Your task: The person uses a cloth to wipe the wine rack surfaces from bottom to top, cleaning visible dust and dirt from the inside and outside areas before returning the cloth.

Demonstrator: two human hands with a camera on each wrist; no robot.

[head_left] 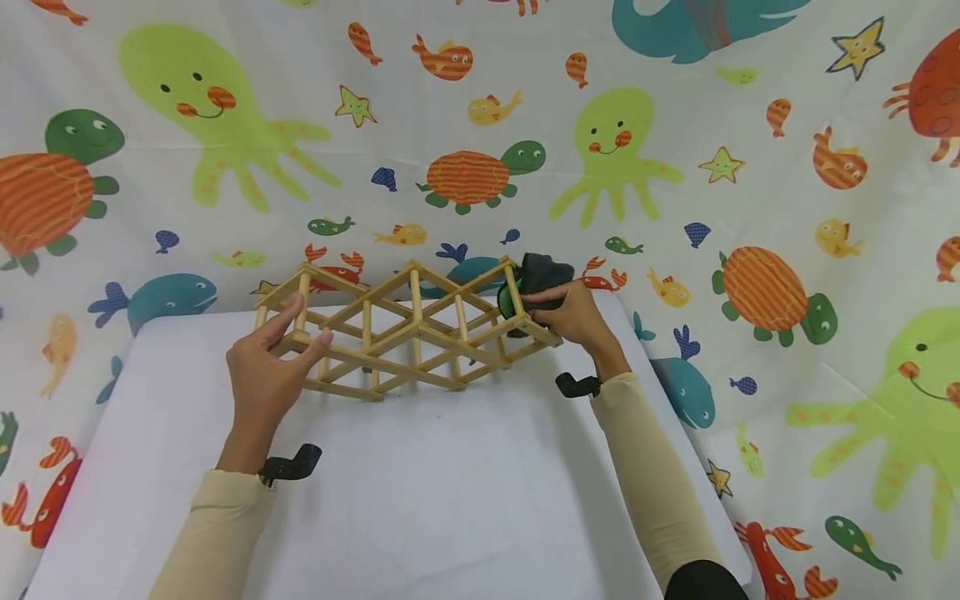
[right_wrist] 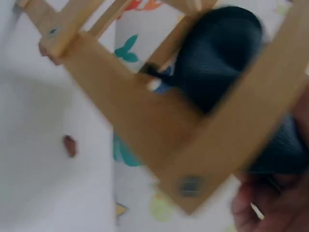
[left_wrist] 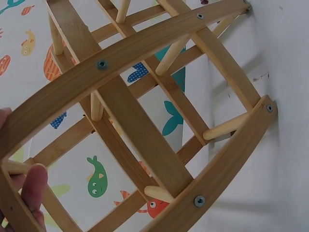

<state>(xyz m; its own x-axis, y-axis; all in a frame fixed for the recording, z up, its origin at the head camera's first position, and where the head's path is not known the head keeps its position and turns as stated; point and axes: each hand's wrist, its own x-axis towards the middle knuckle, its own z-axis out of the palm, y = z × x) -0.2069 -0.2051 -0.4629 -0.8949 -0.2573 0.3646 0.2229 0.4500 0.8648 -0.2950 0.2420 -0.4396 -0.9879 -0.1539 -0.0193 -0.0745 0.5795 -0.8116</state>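
An expanding rack of crossed wooden slats and round dowels spans the space between both hands, over the far part of the white table. My left hand grips its left end, thumb at the front slat. In the left wrist view, fingers show beside a dowel at that end. A dark, soft-looking item with some green sits at the rack's right end, partly behind a post. My right hand holds this item there, one finger reaching toward the post. The right wrist view shows the item's dark surface behind a blurred slat.
The white table stretches toward me below the rack. Close behind it hangs a curtain printed with sea animals. A black wrist mount sticks out from the left wrist, another from the right.
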